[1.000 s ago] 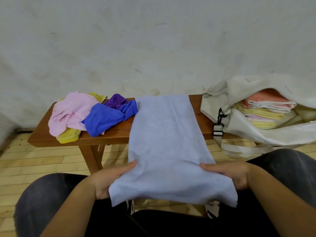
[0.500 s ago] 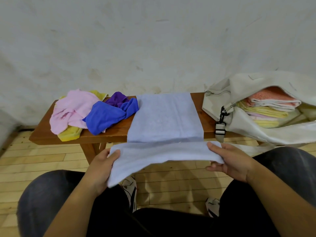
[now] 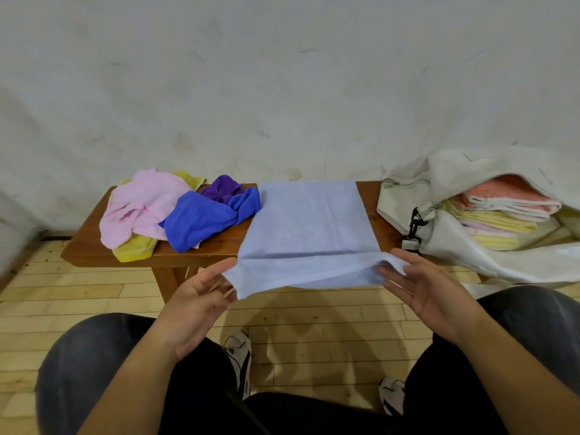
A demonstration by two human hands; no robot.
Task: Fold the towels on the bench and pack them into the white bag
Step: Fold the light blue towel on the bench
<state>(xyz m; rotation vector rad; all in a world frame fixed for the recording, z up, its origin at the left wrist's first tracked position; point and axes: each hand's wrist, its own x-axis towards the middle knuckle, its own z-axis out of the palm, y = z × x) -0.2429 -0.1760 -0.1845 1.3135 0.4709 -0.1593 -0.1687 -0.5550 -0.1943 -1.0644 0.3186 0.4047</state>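
Four loose towels lay heaped on the left part of the wooden bench: a pink towel draped over a yellow towel, then a royal blue towel with a purple towel bunched behind it, the blue one touching the next cloth over. One pale blue towel was spread flat across the middle of the bench, its near edge hanging off the front, where I had it in both hands. My left hand was palm up, thumb and fingers loosely pinching the near left corner. My right hand pinched the near right corner, thumb on top and fingers tucked under the cloth. One white bag slumped on the right end of the bench, just beside the pale blue towel, its mouth gaping toward me. One stack of folded towels sat inside it, coral on top, yellow and pink layers beneath; I could not count them exactly, since the bag's flap hid part of the stack. One black clip hung at the bag's near corner. Below, my two knees framed the plank floor, and two white shoes showed between them. The bench stood against a plain grey wall.
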